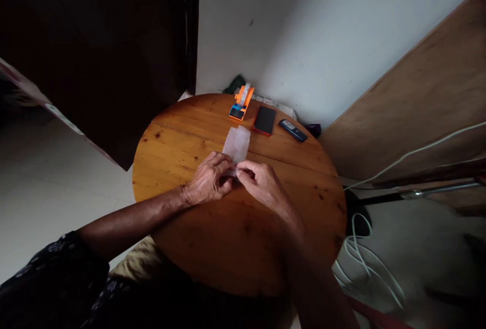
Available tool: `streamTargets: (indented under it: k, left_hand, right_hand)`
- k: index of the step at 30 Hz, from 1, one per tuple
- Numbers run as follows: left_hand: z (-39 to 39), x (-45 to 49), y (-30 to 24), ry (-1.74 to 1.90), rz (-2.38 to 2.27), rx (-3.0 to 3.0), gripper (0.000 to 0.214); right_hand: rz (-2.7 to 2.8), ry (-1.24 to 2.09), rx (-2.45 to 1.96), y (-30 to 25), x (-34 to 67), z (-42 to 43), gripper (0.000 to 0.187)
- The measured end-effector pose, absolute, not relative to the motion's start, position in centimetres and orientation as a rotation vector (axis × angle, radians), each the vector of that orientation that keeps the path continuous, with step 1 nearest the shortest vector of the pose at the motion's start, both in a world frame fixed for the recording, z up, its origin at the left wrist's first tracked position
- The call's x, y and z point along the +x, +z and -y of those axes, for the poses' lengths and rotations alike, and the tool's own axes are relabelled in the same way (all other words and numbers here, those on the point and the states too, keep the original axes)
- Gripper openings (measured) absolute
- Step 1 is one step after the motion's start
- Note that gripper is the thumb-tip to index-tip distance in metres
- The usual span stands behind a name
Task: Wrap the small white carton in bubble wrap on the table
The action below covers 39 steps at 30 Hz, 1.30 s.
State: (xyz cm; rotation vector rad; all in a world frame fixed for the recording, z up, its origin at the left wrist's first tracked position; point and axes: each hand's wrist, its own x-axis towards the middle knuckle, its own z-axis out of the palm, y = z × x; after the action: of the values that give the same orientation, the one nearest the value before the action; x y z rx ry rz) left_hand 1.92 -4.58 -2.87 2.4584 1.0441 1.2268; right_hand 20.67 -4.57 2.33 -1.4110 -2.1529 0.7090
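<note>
Head view: left hand (210, 177) and right hand (261, 183) work a pale sheet (237, 144), seemingly folding its near end.
Fingers pinch it mid-desk (170, 167); continuing calls for keeping that edge aligned.

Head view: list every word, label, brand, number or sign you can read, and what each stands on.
Nothing is readable; there is no text to quote.
Handset: marks on its face, too small to read.
Pale patch at the picture's left: markings too blurred to read.
Pale strip at the back: faint marks, too blurred.
Orange tape dispenser, red-edged phone, translucent sheet: no legible lettering.
</note>
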Motion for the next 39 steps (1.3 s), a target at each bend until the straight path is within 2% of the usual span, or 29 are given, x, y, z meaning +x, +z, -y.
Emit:
streamTargets:
  k: [5, 10, 14, 18, 22, 26, 33, 39]
  left_hand:
    - [4.6, 1.9, -2.3, 1.234, -1.128, 2.237, 0.029]
    - [4.6, 2.2, -2.2, 1.217, -1.119, 2.294, 0.034]
    - [4.5, 2.3, -2.5, 1.213, -1.154, 2.311, 0.033]
    - [4.5, 2.5, -2.8, 1.21, -1.181, 2.309, 0.029]
    - [4.7, 2.6, -2.7, 1.201, -1.225, 2.352, 0.028]
    - [4.9, 2.7, -2.2, 1.157, -1.241, 2.431, 0.03]
    - [5.1, 2.7, -1.5, 0.982, -1.283, 2.575, 0.022]
    - [4.7, 2.6, -1.5, 0.965, -1.204, 2.652, 0.02]
  right_hand:
    - [2.209, 0.69, -1.291, 1.9, 21.2, 4.0, 0.031]
    - [2.302, 0.554, -1.287, 2.0, 21.0, 4.2, 0.03]
    - [2.295, 0.698, -1.112, 2.1, 21.6, 4.0, 0.03]
    - [1.883, 0.846, -1.263, 1.1, 22.8, 2.4, 0.026]
    - [1.395, 0.943, -1.535, -0.8, 23.2, 0.9, 0.044]
    - [1.26, 1.119, -1.555, -1.8, 22.1, 0.2, 0.056]
    - [1.314, 1.111, -1.394, -2.7, 20.4, -0.7, 0.035]
    - [1.447, 0.937, -1.377, -3.5, 20.3, -1.3, 0.029]
